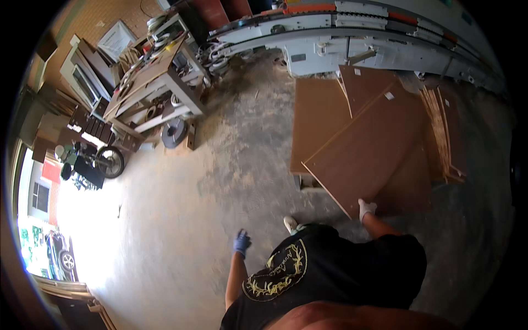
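Observation:
My right hand [367, 209], in a whitish glove, is closed on the near edge of a large brown board [357, 157]. The board lies aslant on top of other brown boards [316, 115], its left corner jutting out past them. Its fingers under the edge are hidden. My left hand [241, 243], in a blue glove, hangs over the floor to the left of my body. Its fingers are somewhat apart and nothing shows in it. Small white labels [389, 95] are stuck on the boards.
Broken-edged boards [437, 132] lie at the pile's right. A long grey machine [379, 49] runs behind it. Far left stand a cluttered workbench [146, 82], a grey roll [174, 133] on the floor and a motorcycle [88, 165] by the bright doorway.

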Demonstrator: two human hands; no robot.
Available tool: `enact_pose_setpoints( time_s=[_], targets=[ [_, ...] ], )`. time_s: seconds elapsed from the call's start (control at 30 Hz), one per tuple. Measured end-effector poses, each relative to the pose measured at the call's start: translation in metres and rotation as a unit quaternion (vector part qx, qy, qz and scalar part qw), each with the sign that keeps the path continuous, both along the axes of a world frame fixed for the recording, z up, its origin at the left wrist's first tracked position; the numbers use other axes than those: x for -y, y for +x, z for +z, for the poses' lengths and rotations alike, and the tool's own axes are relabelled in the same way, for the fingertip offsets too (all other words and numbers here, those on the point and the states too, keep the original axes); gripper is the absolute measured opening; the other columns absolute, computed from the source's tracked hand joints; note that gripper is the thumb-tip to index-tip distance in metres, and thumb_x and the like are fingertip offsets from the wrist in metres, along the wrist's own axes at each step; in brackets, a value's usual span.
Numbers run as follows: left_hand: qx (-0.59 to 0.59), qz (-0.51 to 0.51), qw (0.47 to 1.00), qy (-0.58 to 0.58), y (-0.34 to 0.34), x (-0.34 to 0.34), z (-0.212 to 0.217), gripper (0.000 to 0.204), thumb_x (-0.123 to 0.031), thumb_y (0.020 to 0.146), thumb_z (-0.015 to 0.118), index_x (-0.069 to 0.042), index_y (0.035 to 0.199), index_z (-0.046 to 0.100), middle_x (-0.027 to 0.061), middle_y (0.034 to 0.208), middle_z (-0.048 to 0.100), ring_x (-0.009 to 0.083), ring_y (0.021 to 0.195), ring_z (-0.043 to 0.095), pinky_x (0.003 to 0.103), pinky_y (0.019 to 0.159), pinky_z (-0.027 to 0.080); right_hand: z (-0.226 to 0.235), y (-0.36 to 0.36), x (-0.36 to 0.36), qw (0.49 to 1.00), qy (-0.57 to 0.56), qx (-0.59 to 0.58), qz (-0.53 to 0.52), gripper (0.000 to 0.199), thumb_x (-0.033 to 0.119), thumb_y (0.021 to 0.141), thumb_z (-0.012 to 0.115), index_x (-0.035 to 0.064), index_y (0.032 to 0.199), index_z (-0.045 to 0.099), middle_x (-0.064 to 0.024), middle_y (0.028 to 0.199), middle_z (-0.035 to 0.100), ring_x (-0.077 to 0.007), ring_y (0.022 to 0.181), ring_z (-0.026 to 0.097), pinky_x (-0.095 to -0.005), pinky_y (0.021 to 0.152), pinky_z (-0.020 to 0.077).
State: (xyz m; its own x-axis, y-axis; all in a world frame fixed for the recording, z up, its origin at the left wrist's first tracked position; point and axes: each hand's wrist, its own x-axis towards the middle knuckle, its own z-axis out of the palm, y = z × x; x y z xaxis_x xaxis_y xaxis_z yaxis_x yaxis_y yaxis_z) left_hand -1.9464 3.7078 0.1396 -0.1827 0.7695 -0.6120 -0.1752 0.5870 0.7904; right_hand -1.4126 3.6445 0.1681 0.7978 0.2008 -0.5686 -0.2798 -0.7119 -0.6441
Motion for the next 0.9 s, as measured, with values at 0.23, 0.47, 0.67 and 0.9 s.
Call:
enact_pose_setpoints(
  time_s=[0.23,0.47,0.67,0.9],
  targets=[
    [-0.016,-0.197,0.976,-0.091,0.061,-0.145,0.018,0.049,-0.03,0.083,0.063,-0.013,0.126,0.046,0.0027,0.087,0.057,0.0128,0.07,0.052,0.03,0.057,0.046,-0.141,-0.06,-0.108,0.903,0.276,-0.319,-0.084,0.057,0.052,0.087,0.045,0.0101,0.125,0.043,-0.0071,0.113,0.053,-0.0261,0.099,0.051,-0.0432,0.08,0.0442],
    [0.007,-0.465,0.881,-0.092,0.128,-0.333,0.012,0.056,-0.043,0.082,0.061,-0.009,0.125,0.046,0.0054,0.1,0.058,0.0164,0.088,0.054,0.03,0.073,0.048,-0.057,-0.169,-0.272,0.712,0.417,-0.553,-0.117,0.046,0.045,0.092,0.041,0.007,0.117,0.047,-0.0035,0.114,0.052,-0.0215,0.102,0.051,-0.0335,0.089,0.042],
    [0.088,-0.44,0.893,0.023,0.169,-0.489,0.04,0.051,-0.024,0.08,0.068,0.0,0.12,0.048,0.0092,0.109,0.059,0.0177,0.095,0.057,0.03,0.079,0.048,0.058,-0.263,-0.429,0.64,0.353,-0.683,0.023,0.044,0.038,0.093,0.039,0.0085,0.125,0.044,-0.0078,0.122,0.05,-0.0232,0.112,0.047,-0.036,0.096,0.0379],
    [0.087,-0.466,0.874,0.107,0.146,-0.685,0.119,0.046,-0.018,0.076,0.072,0.0,0.114,0.053,0.0071,0.101,0.062,0.0137,0.09,0.058,0.027,0.08,0.047,0.064,-0.2,-0.446,0.59,0.684,-0.335,-0.269,0.065,0.051,0.081,0.048,0.0132,0.132,0.036,-0.0109,0.135,0.034,-0.0301,0.124,0.032,-0.0504,0.098,0.0327]
  ],
)
